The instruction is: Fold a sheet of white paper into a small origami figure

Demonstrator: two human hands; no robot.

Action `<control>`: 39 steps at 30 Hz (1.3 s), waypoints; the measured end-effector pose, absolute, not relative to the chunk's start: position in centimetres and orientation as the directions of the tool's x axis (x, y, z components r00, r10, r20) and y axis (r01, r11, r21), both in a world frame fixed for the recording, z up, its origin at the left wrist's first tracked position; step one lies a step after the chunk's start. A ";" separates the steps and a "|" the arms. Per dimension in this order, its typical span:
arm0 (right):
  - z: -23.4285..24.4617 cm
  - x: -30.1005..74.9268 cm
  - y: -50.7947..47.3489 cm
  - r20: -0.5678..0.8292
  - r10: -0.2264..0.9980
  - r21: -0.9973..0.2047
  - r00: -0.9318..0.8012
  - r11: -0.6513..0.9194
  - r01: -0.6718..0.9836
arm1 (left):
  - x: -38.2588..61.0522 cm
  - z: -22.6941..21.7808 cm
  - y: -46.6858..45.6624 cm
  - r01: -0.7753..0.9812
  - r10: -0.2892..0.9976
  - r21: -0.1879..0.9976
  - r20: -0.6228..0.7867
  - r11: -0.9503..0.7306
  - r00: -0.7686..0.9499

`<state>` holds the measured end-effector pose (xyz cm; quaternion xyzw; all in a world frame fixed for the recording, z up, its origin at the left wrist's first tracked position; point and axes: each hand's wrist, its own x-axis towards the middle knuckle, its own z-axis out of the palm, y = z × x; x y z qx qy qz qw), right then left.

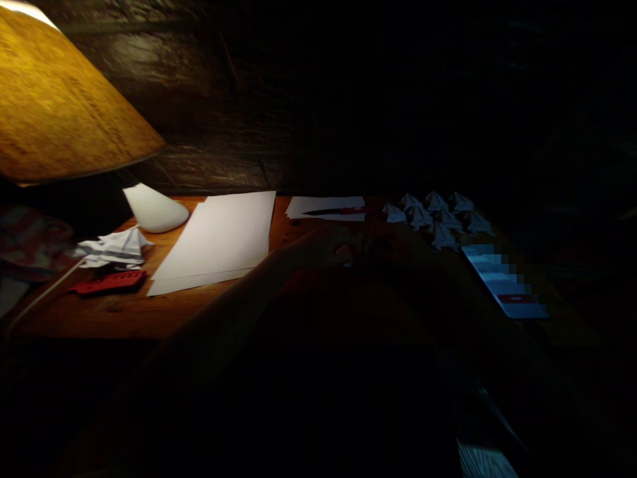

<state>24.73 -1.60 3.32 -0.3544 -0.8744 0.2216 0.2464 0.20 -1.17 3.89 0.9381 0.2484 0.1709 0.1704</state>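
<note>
In deep shadow at the middle of the table, my left hand and my right hand are close together. The fingers of my left hand look curled, with a small pale bit showing at them; what it belongs to is too dark to make out. My right hand's fingers are lost in the dark. Just beyond the hands, a knife with a dark blade and red handle lies across a small stack of white paper. Several folded paper figures stand grouped beyond my right hand.
Large white paper sheets lie left of my hands. Farther left are a white rounded object, a crumpled-looking folded paper and a red flat object. A lampshade hangs upper left. A lit phone-like screen lies right.
</note>
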 end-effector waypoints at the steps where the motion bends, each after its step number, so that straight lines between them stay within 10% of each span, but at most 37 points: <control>1: 3.3 24.9 -1.5 0.271 0.716 -0.584 -0.643 0.654 0.482 | 0.1 3.8 -1.0 0.410 0.520 0.400 0.223 -0.820 0.824; 27: 4.3 25.2 -2.1 0.144 0.653 -0.350 -0.744 0.736 0.579 | 0.3 3.6 -0.8 0.343 0.412 0.293 0.219 -0.892 0.885; 39: 3.7 26.0 -1.9 0.151 0.607 -0.414 -0.780 0.756 0.507 | -0.5 3.9 -0.9 0.341 0.453 0.423 0.200 -0.839 0.869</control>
